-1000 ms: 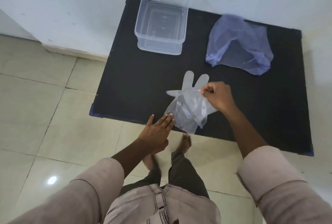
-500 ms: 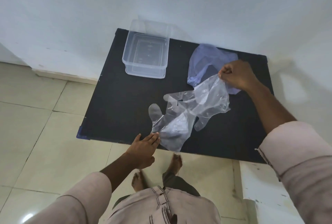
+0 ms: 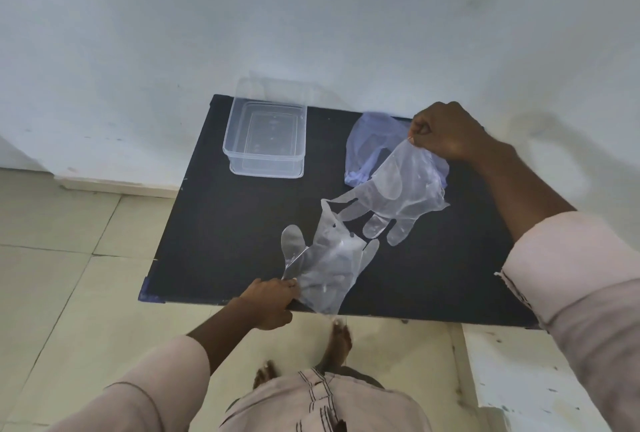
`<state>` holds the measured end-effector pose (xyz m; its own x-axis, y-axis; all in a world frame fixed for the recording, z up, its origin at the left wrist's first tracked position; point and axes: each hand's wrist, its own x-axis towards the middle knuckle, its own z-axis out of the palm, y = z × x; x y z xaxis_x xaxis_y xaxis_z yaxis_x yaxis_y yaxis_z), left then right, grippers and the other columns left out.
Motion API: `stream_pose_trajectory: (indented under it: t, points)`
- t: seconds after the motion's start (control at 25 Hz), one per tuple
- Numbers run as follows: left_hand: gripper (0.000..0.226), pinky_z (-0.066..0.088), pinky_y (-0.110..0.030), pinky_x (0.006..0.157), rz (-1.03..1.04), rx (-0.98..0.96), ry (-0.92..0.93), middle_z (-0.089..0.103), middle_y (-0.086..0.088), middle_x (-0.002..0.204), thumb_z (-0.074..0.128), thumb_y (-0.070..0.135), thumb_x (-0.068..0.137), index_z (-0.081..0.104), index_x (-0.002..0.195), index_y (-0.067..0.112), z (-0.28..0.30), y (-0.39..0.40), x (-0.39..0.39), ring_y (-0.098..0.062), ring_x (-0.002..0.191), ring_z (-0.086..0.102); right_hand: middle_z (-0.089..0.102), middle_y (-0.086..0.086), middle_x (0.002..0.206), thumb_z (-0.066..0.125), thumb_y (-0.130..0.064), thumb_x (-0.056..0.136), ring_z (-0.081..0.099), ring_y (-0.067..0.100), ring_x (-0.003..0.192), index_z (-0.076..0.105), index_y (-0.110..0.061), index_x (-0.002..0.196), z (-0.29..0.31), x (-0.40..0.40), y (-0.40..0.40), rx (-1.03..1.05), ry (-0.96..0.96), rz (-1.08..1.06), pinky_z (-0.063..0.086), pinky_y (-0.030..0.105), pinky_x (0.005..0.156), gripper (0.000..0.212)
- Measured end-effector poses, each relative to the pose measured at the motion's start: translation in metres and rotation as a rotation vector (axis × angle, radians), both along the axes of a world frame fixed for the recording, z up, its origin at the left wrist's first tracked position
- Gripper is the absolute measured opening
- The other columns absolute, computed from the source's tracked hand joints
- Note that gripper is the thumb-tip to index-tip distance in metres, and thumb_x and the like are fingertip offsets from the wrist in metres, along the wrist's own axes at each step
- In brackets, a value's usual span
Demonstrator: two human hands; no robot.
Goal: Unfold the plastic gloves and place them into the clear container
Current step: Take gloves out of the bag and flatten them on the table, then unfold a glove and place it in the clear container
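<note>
Two thin clear plastic gloves lie joined across the black table (image 3: 221,231). My right hand (image 3: 446,132) is shut on the cuff of the upper glove (image 3: 405,186), holding it lifted above the table with its fingers hanging down. My left hand (image 3: 273,300) pins the lower glove (image 3: 329,269) against the table's front edge. The clear container (image 3: 266,139) stands empty at the back left of the table, apart from both hands.
A crumpled bluish plastic bag (image 3: 363,144) lies at the back right, partly behind the lifted glove. A pale wall runs behind the table. Tiled floor lies to the left and front, and my bare feet stand below the front edge.
My right hand has risen and moved back right, pulling the upper glove open away from the lower one. My left hand stays at the front edge holding the lower glove.
</note>
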<state>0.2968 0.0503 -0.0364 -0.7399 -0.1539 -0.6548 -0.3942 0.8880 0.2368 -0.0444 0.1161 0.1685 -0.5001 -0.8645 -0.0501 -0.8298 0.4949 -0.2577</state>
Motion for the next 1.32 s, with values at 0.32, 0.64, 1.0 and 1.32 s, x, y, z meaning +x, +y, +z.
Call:
stream_pose_trajectory:
  t: [0.32, 0.64, 1.0, 1.32]
  points:
    - [0.037, 0.041, -0.046, 0.104, 0.043, 0.037, 0.019, 0.06, -0.008, 0.127, 0.05, 0.036, 0.089, 0.052, 0.122, 0.018, 0.004, -0.002, -0.012, -0.029, 0.115, 0.057, 0.064, 0.002, 0.081, 0.062, -0.013, 0.084, 0.06, 0.023, 0.083, 0.072, -0.01, 0.087, 0.01, 0.007, 0.002, 0.016, 0.042, 0.0, 0.039, 0.028, 0.068, 0.011]
    - [0.045, 0.04, -0.05, 0.106, 0.074, 0.026, -0.018, 0.058, -0.012, 0.135, 0.041, 0.039, 0.092, 0.053, 0.131, 0.018, 0.015, -0.008, -0.038, -0.033, 0.123, 0.054, 0.063, 0.0, 0.076, 0.064, -0.009, 0.083, 0.062, 0.021, 0.08, 0.072, -0.012, 0.082, 0.035, -0.034, -0.015, -0.005, -0.003, 0.083, 0.042, 0.027, 0.072, 0.009]
    - [0.03, 0.052, -0.033, 0.086, 0.25, 0.366, -0.198, 0.072, -0.007, 0.113, 0.056, 0.027, 0.088, 0.07, 0.112, 0.014, 0.074, -0.034, -0.104, -0.016, 0.094, 0.066, 0.064, -0.002, 0.076, 0.066, -0.009, 0.083, 0.061, 0.012, 0.071, 0.074, -0.009, 0.087, 0.031, -0.075, -0.039, 0.05, -0.083, 0.243, 0.037, 0.012, 0.059, 0.009]
    - [0.037, 0.062, -0.037, 0.065, 0.854, 0.367, 0.839, 0.072, 0.002, 0.102, 0.076, 0.037, 0.076, 0.072, 0.106, 0.016, 0.187, -0.062, -0.233, -0.014, 0.089, 0.068, 0.067, -0.001, 0.079, 0.068, -0.01, 0.082, 0.063, 0.015, 0.078, 0.074, -0.011, 0.087, 0.029, -0.07, -0.061, 0.063, -0.154, 0.279, 0.039, 0.013, 0.061, 0.008]
